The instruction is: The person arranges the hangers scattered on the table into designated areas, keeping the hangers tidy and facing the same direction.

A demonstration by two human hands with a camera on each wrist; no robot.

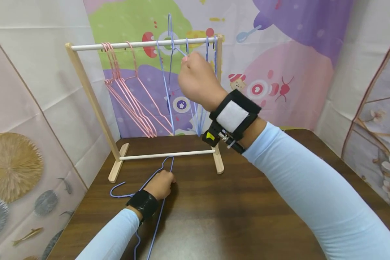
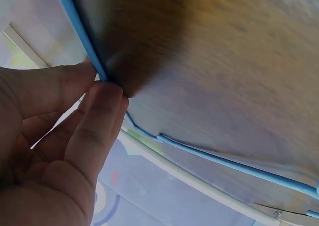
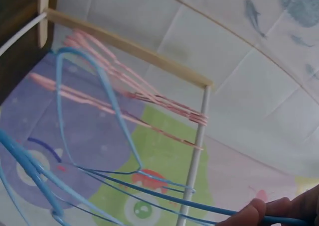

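My right hand [image 1: 199, 79] is raised at the rack's top rail and grips a blue wire hanger [image 1: 172, 36], whose hook rises above the rail. In the right wrist view, thumb and fingers pinch this hanger's wire [image 3: 199, 206] at the lower right. Low over the table, my left hand [image 1: 160, 184] pinches the long straight side of another blue wire hanger [image 1: 158, 220]. That hanger's hook points left, and one corner reaches toward the rack's lower bar. The left wrist view shows thumb and fingertips closed on the wire [image 2: 82, 32].
A wooden rack with a white top rail [image 1: 91, 46] stands at the back of the dark table [image 1: 247, 202]. Several pink hangers [image 1: 115, 68] hang on its left part, and blue hangers [image 1: 206, 50] hang toward the right. A patterned cloth [image 1: 279, 47] covers the wall behind.
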